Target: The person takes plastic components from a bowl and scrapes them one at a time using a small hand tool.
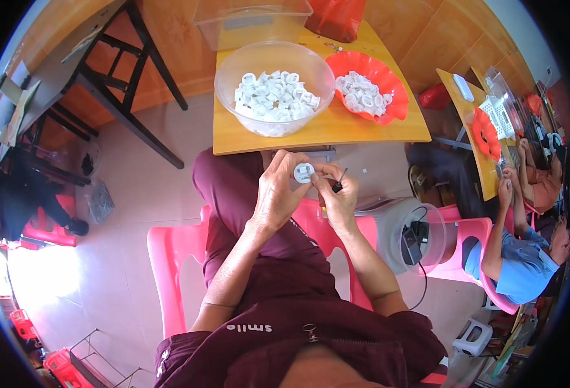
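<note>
Above my lap, my left hand (276, 194) is closed on a small round white plastic part (304, 172), pinched between thumb and fingers with its moulded inner side facing up. The fingertips of my right hand (338, 200) meet the part's right edge. Gripped in that same hand is a screwdriver (338, 186), its thin dark shaft pointing up and away; a bit of yellow shows below the fingers. Just beyond my hands, a large clear plastic bowl (223, 90) on the table holds many white plastic parts. Beside it a red scalloped bowl (398, 97) holds more of them.
The yellow wooden table (362, 134) has its near edge right past my hands. A clear bin (253, 29) and a red bag (337, 19) stand at its back. On my right a clear tub (388, 239) holds a black power adapter (413, 242). Several people work further right.
</note>
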A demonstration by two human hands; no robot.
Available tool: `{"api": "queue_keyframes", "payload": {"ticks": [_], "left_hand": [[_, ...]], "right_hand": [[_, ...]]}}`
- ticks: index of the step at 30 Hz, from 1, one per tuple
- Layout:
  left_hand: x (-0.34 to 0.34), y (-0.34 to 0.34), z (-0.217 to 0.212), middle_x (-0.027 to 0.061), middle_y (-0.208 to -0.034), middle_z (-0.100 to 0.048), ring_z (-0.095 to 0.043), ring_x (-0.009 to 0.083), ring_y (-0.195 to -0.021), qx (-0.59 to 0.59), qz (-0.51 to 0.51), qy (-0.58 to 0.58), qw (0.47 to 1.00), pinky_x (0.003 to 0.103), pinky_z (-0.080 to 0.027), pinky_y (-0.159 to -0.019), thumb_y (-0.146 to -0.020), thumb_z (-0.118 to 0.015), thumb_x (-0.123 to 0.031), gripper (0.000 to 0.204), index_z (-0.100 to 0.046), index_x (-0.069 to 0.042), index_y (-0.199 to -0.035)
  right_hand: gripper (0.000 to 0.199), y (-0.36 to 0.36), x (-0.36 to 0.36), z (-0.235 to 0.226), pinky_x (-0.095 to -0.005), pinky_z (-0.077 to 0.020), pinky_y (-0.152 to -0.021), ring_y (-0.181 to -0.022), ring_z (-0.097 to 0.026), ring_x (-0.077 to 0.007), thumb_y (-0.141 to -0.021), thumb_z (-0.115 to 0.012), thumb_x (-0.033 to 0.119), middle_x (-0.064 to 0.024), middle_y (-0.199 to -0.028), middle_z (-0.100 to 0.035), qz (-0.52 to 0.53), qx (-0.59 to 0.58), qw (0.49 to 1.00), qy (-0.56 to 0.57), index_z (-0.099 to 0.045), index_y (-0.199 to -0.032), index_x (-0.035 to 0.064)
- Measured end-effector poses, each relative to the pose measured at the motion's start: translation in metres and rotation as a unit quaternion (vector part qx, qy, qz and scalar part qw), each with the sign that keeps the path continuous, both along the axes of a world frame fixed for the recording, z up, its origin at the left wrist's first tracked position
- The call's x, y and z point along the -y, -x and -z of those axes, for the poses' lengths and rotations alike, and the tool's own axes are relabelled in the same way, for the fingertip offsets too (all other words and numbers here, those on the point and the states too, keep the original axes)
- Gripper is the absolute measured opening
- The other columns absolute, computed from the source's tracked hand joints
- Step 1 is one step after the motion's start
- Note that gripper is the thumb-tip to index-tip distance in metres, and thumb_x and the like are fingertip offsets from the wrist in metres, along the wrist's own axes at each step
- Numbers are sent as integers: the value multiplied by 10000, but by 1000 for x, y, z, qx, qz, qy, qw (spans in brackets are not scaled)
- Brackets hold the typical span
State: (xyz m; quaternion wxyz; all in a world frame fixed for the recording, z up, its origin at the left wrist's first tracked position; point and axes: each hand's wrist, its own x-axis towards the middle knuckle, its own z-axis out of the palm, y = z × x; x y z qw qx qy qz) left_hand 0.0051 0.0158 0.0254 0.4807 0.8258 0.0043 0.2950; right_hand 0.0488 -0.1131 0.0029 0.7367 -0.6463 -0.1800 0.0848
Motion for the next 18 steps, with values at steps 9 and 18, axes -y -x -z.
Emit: {"api": "queue_keyframes", "payload": {"ticks": [9, 18], "left_hand": [[8, 3, -1, 36, -833, -584, -524, 94, -623, 42, 11, 46, 998, 228, -443, -546, -657, -712, 46, 316, -593, -41, -936], [3, 4, 9, 66, -906, -635, -582, 173, -758, 8, 30, 79, 996, 296, -490, -728, -668, -734, 9, 331, -595, -44, -964]], "right_hand": [[142, 2, 6, -12, -164, -304, -393, -465, -430, 0, -818, -618, -18, -11, -749, -627, 2, -47, 998, -40, -645, -956, -1], [156, 0, 9, -12, -166, -284, -359, -408, -408, -7, -794, -637, -17, -42, -735, -647, -17, -104, 991, -86, -642, -950, -6]]}}
